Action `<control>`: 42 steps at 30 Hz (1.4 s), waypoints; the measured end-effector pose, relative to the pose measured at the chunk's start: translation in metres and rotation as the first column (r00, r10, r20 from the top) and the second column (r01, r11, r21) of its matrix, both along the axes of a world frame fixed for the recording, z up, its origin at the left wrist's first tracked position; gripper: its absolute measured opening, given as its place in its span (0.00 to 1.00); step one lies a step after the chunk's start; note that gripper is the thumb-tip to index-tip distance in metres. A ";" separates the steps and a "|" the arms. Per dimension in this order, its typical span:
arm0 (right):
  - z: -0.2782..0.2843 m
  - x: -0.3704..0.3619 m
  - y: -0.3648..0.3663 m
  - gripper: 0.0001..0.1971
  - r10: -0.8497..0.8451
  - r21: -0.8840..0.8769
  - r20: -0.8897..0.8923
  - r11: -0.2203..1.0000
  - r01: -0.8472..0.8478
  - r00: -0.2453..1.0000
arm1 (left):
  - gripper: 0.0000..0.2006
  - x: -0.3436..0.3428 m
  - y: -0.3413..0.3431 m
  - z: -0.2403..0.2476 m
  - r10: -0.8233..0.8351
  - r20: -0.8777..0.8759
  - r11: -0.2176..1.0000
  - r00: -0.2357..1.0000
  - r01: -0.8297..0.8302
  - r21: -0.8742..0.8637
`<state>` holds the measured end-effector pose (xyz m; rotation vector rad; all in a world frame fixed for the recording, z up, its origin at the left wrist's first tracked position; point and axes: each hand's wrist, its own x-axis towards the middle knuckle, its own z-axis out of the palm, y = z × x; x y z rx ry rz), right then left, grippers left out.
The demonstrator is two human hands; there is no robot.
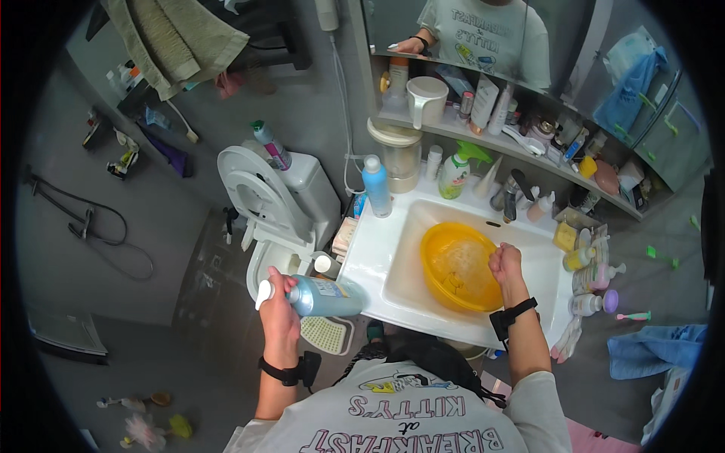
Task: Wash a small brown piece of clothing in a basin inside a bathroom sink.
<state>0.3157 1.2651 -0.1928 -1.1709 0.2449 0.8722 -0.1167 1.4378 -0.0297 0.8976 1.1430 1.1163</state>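
My left hand (278, 306) grips a pale blue bottle (321, 297) with a white pump cap, held sideways over the left edge of the white sink (374, 260). A yellow plastic basin (457, 266) sits in the sink bowl. My right hand (505, 263) rests on the basin's right rim, fingers curled on it. Both wrists wear black straps.
A white toilet (273, 219) with its lid up stands left of the sink. A blue spray bottle (376, 186) and a green-topped bottle (455, 172) stand at the sink's back, by the tap (510, 198). Small bottles (593, 275) crowd the right edge. Shelves above hold toiletries.
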 end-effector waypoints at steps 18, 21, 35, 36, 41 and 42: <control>0.097 -0.108 0.090 0.09 0.618 -0.085 0.303 0.776 -0.626 0.725 | 0.20 -0.019 -0.006 -0.011 0.106 0.083 0.994 0.991 -0.105 -0.020; 0.098 -0.110 0.098 0.07 0.625 -0.137 0.413 0.762 -0.633 0.663 | 0.20 -0.023 -0.008 -0.010 0.119 0.086 0.992 0.989 -0.116 -0.042; 0.078 -0.067 0.123 0.07 0.738 -0.765 0.640 0.638 -0.085 -0.215 | 0.20 -0.033 0.006 -0.008 0.169 0.018 0.984 0.985 -0.168 -0.054; 0.081 -0.068 0.127 0.08 0.723 -0.720 0.686 0.657 -0.224 -0.085 | 0.21 -0.036 0.006 -0.006 0.154 0.037 0.987 0.987 -0.152 -0.042; 0.091 -0.116 0.137 0.08 0.698 -0.653 0.716 0.681 -0.330 0.025 | 0.22 -0.045 0.004 -0.004 0.152 0.003 0.987 0.988 -0.151 -0.044; 0.086 -0.127 0.138 0.08 0.704 -0.659 0.709 0.675 -0.331 0.026 | 0.22 -0.046 0.003 -0.003 0.152 0.001 0.987 0.988 -0.152 -0.053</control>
